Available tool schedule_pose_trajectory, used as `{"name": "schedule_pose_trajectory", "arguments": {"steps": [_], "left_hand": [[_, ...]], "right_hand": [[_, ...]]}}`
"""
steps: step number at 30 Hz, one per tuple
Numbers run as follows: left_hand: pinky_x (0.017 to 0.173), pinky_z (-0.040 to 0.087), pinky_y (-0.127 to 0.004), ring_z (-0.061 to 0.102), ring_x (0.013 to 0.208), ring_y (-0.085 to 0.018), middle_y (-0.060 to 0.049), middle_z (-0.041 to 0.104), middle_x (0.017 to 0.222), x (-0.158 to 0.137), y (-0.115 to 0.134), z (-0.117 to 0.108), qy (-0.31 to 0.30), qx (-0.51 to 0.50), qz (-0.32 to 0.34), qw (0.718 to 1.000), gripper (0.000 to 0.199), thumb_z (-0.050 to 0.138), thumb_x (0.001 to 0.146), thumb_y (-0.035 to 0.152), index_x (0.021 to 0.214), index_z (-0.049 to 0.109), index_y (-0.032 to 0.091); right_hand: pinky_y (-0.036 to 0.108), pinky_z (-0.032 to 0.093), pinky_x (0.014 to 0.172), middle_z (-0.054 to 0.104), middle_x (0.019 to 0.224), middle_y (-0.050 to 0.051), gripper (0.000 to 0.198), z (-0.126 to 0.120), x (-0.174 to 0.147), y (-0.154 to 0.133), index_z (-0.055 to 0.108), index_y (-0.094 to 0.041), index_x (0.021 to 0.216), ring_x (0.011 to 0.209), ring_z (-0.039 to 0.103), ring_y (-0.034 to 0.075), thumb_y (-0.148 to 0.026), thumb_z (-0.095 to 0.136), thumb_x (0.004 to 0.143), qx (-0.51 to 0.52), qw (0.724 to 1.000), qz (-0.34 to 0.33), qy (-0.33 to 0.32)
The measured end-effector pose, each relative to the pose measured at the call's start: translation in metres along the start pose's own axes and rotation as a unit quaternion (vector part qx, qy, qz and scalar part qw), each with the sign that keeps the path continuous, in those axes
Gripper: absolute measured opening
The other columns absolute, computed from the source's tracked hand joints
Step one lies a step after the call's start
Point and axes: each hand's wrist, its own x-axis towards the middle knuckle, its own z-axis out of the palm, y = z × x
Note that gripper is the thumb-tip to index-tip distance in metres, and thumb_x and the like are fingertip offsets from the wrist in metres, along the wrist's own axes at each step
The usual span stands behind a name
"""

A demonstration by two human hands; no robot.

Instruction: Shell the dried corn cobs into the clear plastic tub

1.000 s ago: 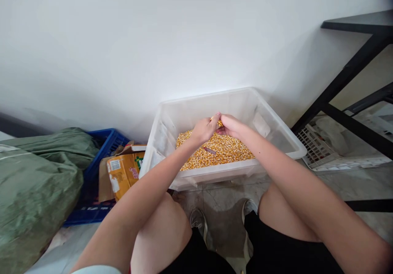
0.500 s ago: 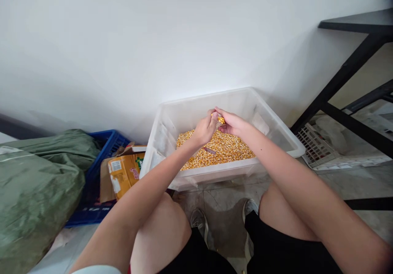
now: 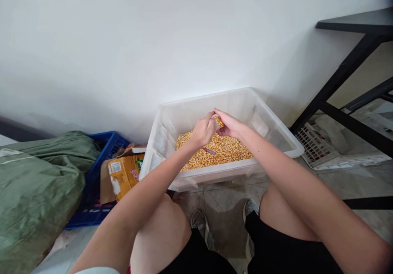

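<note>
Above the loose corn kernels, my left hand and my right hand are closed together around a corn cob. Yellow kernels show on one side of the cob, and a paler patch shows beside them. My fingers hide much of it. Beneath, the kernels cover the bottom of a translucent plastic bin. On the kernels, just below my left hand, lies a thin brownish strip that I cannot identify.
A blue crate holding green sacking and a torn yellow cardboard box stand left of the bin. To the right are a black-framed table and a white basket. A white wall rises behind.
The cob has turned in my hands, and a paler patch now shows beside the yellow kernels. My left thumb and fingers have shifted slightly. The bin has stayed in place.
</note>
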Motion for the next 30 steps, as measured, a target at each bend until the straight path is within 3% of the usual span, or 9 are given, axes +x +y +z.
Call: {"name": "schedule_pose_trajectory", "arguments": {"steps": [7,11,14,16,19,22,24,27,30], "left_hand": [[0.078,0.044,-0.033,0.060,0.083,-0.022,-0.008,0.068,0.084,0.005,0.001,-0.003,0.020,-0.024,-0.073,0.997,0.042,0.028,0.091,0.029,0.088,0.067,0.014],[0.082,0.046,-0.032,0.062,0.094,-0.022,-0.006,0.070,0.099,0.011,-0.010,-0.004,0.037,-0.102,-0.119,0.987,0.038,0.035,0.085,0.027,0.102,0.068,0.018],[0.066,0.048,-0.030,0.063,0.075,-0.018,-0.008,0.069,0.101,0.016,-0.024,-0.005,0.048,-0.120,-0.218,0.967,0.045,0.037,0.080,0.024,0.118,0.061,0.019],[0.062,0.047,-0.030,0.062,0.069,-0.018,-0.009,0.068,0.095,0.018,-0.035,-0.006,0.044,-0.101,-0.244,0.964,0.038,0.040,0.081,0.027,0.108,0.064,0.016],[0.071,0.048,-0.033,0.061,0.077,-0.021,-0.007,0.067,0.079,0.020,-0.048,-0.011,0.028,-0.056,-0.245,0.968,0.017,0.057,0.073,0.030,0.078,0.067,0.017],[0.082,0.047,-0.036,0.060,0.088,-0.025,-0.007,0.067,0.080,0.022,-0.050,-0.015,0.031,-0.028,-0.230,0.972,0.013,0.069,0.064,0.027,0.072,0.066,0.018],[0.083,0.048,-0.038,0.062,0.089,-0.025,-0.009,0.068,0.082,0.022,-0.044,-0.017,0.027,-0.038,-0.215,0.975,0.018,0.065,0.073,0.036,0.072,0.065,0.018],[0.072,0.052,-0.035,0.065,0.077,-0.021,-0.009,0.070,0.084,0.018,-0.026,-0.015,-0.037,-0.121,-0.189,0.974,0.047,0.037,0.092,0.052,0.084,0.067,0.017],[0.061,0.051,-0.034,0.064,0.068,-0.019,-0.008,0.068,0.085,0.012,-0.012,-0.010,-0.199,-0.262,-0.145,0.933,0.043,0.061,0.083,0.050,0.112,0.062,0.019]], "right_hand": [[0.022,0.048,0.044,0.063,0.063,0.002,0.036,0.005,-0.001,0.004,0.062,-0.019,0.079,0.048,0.056,0.011,-0.052,0.057,0.092,-0.134,0.984,-0.110,0.033],[0.023,0.052,0.046,0.063,0.064,0.004,0.028,-0.002,0.000,0.002,0.062,-0.017,0.075,0.053,0.060,0.013,-0.039,0.058,0.092,-0.183,0.968,-0.165,0.048],[0.023,0.051,0.044,0.061,0.061,0.004,0.029,-0.011,0.001,-0.005,0.060,-0.017,0.070,0.050,0.058,0.013,-0.036,0.059,0.091,-0.186,0.962,-0.195,0.053],[0.023,0.049,0.042,0.061,0.061,0.004,0.029,-0.017,0.000,-0.010,0.059,-0.017,0.069,0.049,0.057,0.012,-0.035,0.058,0.092,-0.170,0.961,-0.210,0.062],[0.022,0.048,0.041,0.062,0.063,0.005,0.030,-0.022,-0.002,-0.015,0.059,-0.018,0.068,0.050,0.057,0.011,-0.034,0.057,0.093,-0.151,0.961,-0.219,0.072],[0.021,0.046,0.041,0.061,0.064,0.004,0.027,-0.023,-0.003,-0.018,0.061,-0.017,0.070,0.051,0.056,0.011,-0.031,0.057,0.093,-0.150,0.962,-0.219,0.071],[0.020,0.045,0.042,0.061,0.064,0.003,0.025,-0.023,-0.003,-0.018,0.063,-0.017,0.072,0.052,0.056,0.011,-0.030,0.057,0.092,-0.152,0.962,-0.219,0.067],[0.019,0.047,0.046,0.060,0.065,0.002,0.023,-0.021,-0.003,-0.017,0.063,-0.017,0.074,0.056,0.056,0.010,-0.031,0.058,0.091,-0.144,0.963,-0.220,0.061],[0.019,0.049,0.052,0.061,0.069,0.001,0.018,-0.019,-0.003,-0.016,0.064,-0.018,0.077,0.062,0.057,0.011,-0.031,0.059,0.089,-0.133,0.964,-0.223,0.054]]}}
